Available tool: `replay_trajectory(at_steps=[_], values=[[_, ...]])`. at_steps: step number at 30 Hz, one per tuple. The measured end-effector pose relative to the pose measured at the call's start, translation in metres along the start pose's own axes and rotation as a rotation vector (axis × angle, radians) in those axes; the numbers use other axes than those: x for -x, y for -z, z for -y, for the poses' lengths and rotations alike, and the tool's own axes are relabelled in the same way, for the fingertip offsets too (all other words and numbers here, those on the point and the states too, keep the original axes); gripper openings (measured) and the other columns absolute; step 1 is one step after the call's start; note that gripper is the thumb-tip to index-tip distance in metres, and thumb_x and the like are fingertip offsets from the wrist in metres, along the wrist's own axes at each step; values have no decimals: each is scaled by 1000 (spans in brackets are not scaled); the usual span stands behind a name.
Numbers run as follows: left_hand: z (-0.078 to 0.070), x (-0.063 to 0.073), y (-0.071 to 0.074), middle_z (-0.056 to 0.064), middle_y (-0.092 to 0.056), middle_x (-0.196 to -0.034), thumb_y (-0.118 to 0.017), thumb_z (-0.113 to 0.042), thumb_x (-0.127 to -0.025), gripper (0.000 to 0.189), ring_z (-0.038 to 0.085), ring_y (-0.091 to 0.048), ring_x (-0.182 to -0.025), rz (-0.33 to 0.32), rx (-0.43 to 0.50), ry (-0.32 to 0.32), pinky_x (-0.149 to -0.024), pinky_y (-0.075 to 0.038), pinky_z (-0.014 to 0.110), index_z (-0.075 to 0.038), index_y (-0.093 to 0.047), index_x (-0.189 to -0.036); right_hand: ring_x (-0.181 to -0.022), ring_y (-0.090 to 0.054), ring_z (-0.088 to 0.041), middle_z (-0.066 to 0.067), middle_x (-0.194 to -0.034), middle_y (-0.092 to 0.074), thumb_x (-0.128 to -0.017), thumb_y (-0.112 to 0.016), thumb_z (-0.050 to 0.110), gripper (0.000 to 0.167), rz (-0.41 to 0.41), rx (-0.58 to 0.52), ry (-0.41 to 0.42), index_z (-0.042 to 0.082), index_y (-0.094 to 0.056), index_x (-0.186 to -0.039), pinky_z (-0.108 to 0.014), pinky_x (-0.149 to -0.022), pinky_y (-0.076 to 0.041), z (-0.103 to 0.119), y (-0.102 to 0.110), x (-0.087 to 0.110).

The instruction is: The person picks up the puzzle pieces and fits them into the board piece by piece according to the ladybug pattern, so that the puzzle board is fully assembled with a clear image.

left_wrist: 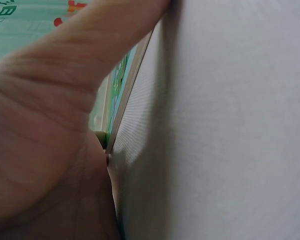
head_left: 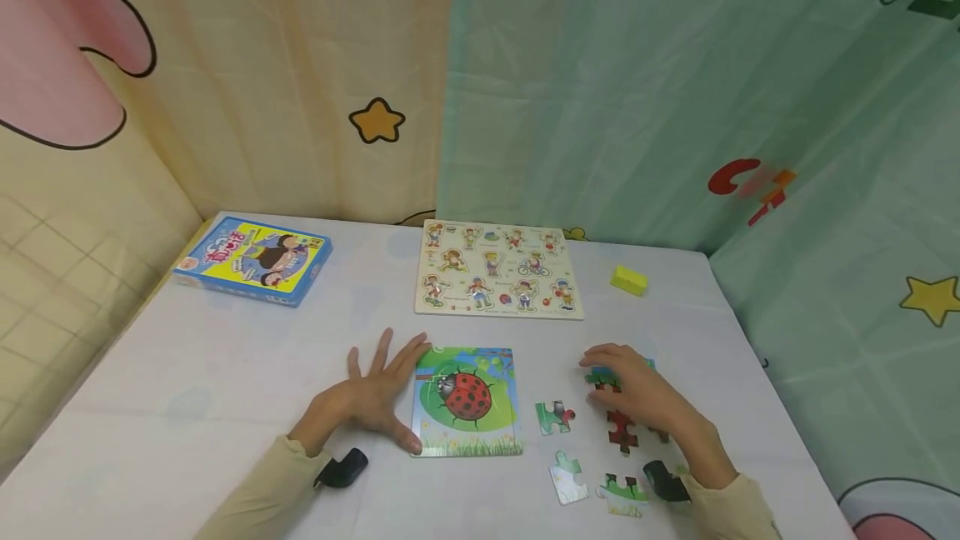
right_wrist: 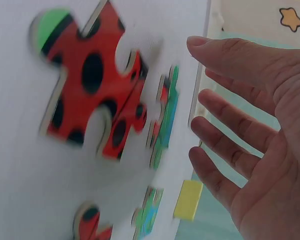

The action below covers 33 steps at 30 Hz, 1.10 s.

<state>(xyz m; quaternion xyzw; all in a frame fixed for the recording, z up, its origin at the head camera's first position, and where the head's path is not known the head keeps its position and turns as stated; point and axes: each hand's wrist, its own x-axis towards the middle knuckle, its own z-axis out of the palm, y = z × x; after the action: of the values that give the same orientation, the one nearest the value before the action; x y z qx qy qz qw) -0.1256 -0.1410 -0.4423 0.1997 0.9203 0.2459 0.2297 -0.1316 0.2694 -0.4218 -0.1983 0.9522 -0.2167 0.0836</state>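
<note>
A square ladybug puzzle board (head_left: 468,442) lies flat in the middle of the white table. My left hand (head_left: 372,400) is spread along its left side, thumb at the lower corner and index finger at the upper one. In the left wrist view the thumb side of that hand (left_wrist: 40,120) crosses close to the board's edge. To the right, my right hand (head_left: 637,386) hovers over scattered jigsaw pieces, fingers loosely extended and nothing in them. The right wrist view has red spotted pieces (right_wrist: 90,92) beside the hand (right_wrist: 255,115); other pieces are partly hidden under it in the head view.
Behind the ladybug board lies a wooden board with figures (head_left: 495,269). A blue-and-yellow box (head_left: 255,261) sits at the back left, and a yellow block (head_left: 628,280) at the back right. Loose pieces (head_left: 568,477) lie near the front. Printed curtains (head_left: 300,90) hang behind the table.
</note>
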Motion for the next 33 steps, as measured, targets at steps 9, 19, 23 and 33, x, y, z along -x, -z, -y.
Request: replay_trajectory(at_steps=[9,19,23,33], values=[[3,0,0,7,6,-170,-92,-57,-56,141,50,22,-149,1,-32,-4,-102,13,84,-15,-8,-162,-133,-47,-43,-17,-141,-57,-87,-77,20,47,32,-10,-72,7,-64,-130,-64,-107,-40,-16,3,7],[10,-4,-6,6,9,-170,-89,-65,-53,144,50,24,-148,1,-8,-47,-101,18,83,-20,-5,-162,-131,-50,-42,-15,-138,-60,-87,-77,15,40,3,-21,-72,11,-68,-125,-63,-105,-44,-24,2,10],[8,-4,-6,4,8,-170,-90,-62,-53,144,49,23,-149,-6,-23,-26,-102,16,83,-20,-6,-162,-128,-53,-41,-13,-135,-62,-86,-78,15,37,-1,-9,-71,12,-70,-122,-61,-103,-46,-25,2,8],[5,-2,-4,6,8,-170,-91,-60,-55,143,49,23,-148,7,-34,-12,-102,16,83,-18,-6,-162,-122,-59,-34,-5,-124,-68,-87,-77,15,28,-24,-17,-68,17,-73,-115,-58,-103,-48,-31,1,4]])
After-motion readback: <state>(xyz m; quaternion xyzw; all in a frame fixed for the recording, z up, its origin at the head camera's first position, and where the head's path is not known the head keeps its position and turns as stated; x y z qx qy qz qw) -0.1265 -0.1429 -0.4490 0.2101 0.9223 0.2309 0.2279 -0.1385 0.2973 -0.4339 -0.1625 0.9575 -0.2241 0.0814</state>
